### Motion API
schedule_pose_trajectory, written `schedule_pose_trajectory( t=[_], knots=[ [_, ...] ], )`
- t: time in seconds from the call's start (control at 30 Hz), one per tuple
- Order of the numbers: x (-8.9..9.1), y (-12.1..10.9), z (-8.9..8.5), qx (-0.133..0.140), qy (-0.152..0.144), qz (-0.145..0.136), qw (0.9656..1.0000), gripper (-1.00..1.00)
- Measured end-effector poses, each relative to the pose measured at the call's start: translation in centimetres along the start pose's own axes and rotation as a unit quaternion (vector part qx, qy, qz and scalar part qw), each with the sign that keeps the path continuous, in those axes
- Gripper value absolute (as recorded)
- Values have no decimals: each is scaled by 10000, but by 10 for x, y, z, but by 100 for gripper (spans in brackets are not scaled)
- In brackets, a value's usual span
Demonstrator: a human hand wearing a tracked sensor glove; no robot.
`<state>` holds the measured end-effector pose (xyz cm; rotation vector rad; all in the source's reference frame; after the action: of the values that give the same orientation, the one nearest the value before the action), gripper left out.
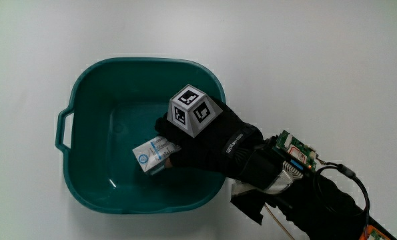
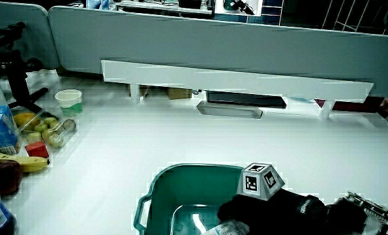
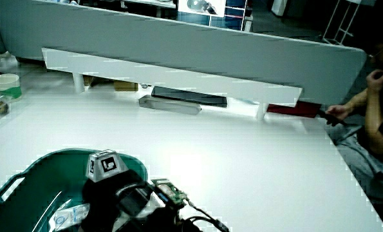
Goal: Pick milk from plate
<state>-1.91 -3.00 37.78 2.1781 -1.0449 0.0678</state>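
Milk carton [image 1: 151,155]: small, pale with blue print, lying inside the teal basin [image 1: 98,87], on its floor, on the side nearer the person. Hand [image 1: 208,137]: reaches over the basin's rim, fingers closed around the carton. Basin: on the white table [image 1: 318,60], one handle visible. Patterned cube [image 2: 260,179]: atop the glove.
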Motion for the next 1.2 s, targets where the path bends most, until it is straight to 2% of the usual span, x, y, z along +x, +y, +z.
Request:
schedule_pose_trajectory(
  t=[0.2,0.53,0.8,0.87,1.0,1.1,1.17,1.2],
  knots=[
    [-7,-5,4,108,-35,90,9999,100],
    [-13,-25,22,389,-10,291,9988,100],
    [-8,-41,35,684,-44,207,9974,100],
    [-5,-46,38,693,73,244,9973,100],
    [-2,-57,44,825,30,185,9964,100],
    [2,-64,48,875,79,170,9960,100],
    [4,-70,51,1004,89,93,9949,100],
    [4,-73,53,975,173,150,9950,100]
  ],
)
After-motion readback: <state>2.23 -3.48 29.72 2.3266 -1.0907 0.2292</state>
